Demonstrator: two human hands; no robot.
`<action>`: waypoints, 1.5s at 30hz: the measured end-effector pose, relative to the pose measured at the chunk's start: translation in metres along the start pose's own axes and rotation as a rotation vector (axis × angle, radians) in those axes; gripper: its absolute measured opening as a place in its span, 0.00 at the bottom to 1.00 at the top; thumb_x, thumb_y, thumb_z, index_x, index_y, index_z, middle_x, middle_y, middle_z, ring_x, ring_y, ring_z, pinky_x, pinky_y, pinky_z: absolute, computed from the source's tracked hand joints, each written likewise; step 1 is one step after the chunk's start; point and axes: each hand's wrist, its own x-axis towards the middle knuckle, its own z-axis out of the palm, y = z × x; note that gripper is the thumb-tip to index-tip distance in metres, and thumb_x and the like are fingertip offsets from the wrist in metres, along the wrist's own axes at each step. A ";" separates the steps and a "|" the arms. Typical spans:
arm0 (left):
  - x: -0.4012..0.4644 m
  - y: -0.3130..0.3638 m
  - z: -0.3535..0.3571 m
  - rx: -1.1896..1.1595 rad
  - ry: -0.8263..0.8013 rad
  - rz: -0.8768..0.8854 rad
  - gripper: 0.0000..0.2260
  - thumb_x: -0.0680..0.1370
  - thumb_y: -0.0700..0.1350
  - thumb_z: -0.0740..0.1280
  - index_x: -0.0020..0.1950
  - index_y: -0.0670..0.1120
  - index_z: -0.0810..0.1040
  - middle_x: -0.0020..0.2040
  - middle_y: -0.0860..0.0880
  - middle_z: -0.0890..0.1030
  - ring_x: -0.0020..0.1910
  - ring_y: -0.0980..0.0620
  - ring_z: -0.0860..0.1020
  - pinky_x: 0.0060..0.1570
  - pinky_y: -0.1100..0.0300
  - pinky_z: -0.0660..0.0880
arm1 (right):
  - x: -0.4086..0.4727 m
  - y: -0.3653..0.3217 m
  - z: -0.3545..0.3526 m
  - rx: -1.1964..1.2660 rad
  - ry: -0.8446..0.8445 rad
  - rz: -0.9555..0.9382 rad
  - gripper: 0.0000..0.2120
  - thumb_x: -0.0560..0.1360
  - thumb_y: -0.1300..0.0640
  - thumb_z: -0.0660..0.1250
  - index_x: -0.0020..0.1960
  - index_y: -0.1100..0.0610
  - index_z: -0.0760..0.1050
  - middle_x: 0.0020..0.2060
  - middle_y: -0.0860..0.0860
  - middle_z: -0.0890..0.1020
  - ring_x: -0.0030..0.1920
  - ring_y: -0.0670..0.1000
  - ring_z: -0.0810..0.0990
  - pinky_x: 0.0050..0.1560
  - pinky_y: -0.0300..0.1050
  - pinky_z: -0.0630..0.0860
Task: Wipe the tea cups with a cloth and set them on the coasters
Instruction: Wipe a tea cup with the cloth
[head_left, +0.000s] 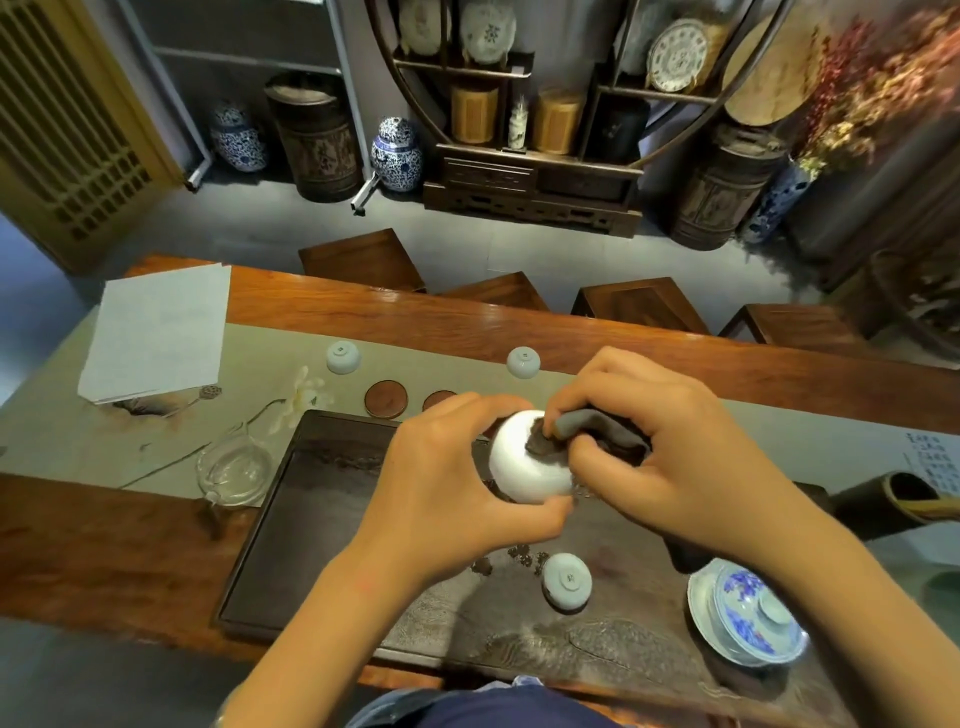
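Left hand (447, 483) curled round white cup (524, 457) above dark tray (311, 519), right hand (670, 452) pinching grey cloth (587, 423) against its foot, another cup (566, 580) upside down below the fingers, coasters (386, 399) just beyond them.

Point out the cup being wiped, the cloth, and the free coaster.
Cup being wiped (519, 467), head view: its white outer wall.
Cloth (597, 423), head view: grey fold under the fingers.
Free coaster (386, 399), head view: centre of its brown top.

You can read nothing here. The dark columns of writing on the cloth runner (935, 462) at your far right are too small to make out, and so are the small marks on the cup bases (567, 578).
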 end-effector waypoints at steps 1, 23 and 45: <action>0.000 0.000 0.000 -0.005 -0.004 0.001 0.22 0.62 0.52 0.78 0.55 0.54 0.81 0.46 0.59 0.81 0.46 0.60 0.78 0.43 0.70 0.71 | 0.000 -0.001 0.002 0.004 0.018 -0.003 0.09 0.69 0.62 0.64 0.45 0.55 0.80 0.40 0.52 0.77 0.40 0.56 0.77 0.37 0.58 0.74; -0.016 0.002 -0.005 -0.091 0.052 0.026 0.21 0.61 0.53 0.76 0.54 0.54 0.81 0.46 0.60 0.81 0.46 0.57 0.79 0.44 0.67 0.73 | 0.001 -0.004 0.003 0.186 -0.048 -0.047 0.09 0.68 0.65 0.65 0.41 0.54 0.80 0.40 0.49 0.78 0.41 0.52 0.78 0.41 0.54 0.75; -0.023 0.000 -0.003 -0.165 0.145 -0.137 0.23 0.60 0.55 0.78 0.54 0.57 0.80 0.50 0.59 0.83 0.51 0.60 0.81 0.48 0.66 0.77 | -0.023 -0.009 0.044 0.200 0.212 0.200 0.06 0.72 0.60 0.59 0.47 0.52 0.72 0.44 0.49 0.75 0.46 0.50 0.74 0.45 0.48 0.70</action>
